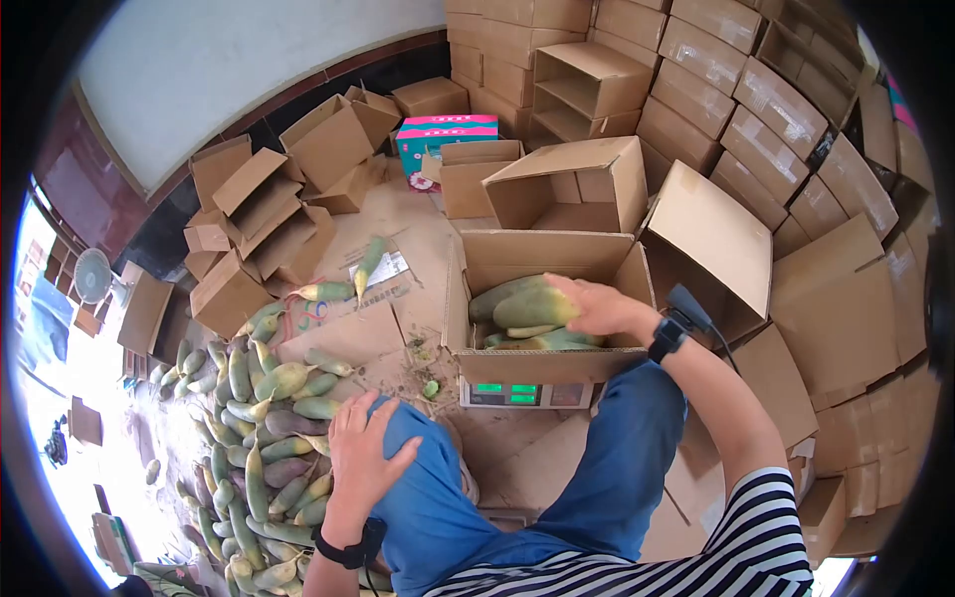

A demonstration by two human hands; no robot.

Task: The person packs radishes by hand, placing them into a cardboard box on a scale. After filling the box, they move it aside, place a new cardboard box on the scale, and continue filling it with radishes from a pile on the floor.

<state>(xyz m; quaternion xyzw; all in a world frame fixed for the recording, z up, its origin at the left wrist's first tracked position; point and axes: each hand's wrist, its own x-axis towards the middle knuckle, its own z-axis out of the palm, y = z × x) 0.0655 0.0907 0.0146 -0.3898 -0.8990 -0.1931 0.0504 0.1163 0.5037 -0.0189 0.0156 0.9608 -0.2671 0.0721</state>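
Observation:
My right hand [600,306] reaches into an open cardboard box [497,261] and grips a long green-yellow fruit [533,307] lying on top of others inside. The box stands on a scale [525,394] with a green lit display. My left hand [364,456] rests flat on my left knee in blue jeans, fingers spread, holding nothing. Just left of that hand a big pile of green and purplish fruits [261,438] covers the floor. Both wrists wear black bands.
Several empty open boxes [298,189] lie at the back left. Stacked cartons [736,109] fill the right and rear. A pink and teal box [445,134] sits behind. Flattened cardboard [388,259] covers the floor, with two loose fruits [348,279] on it. A fan [92,275] stands far left.

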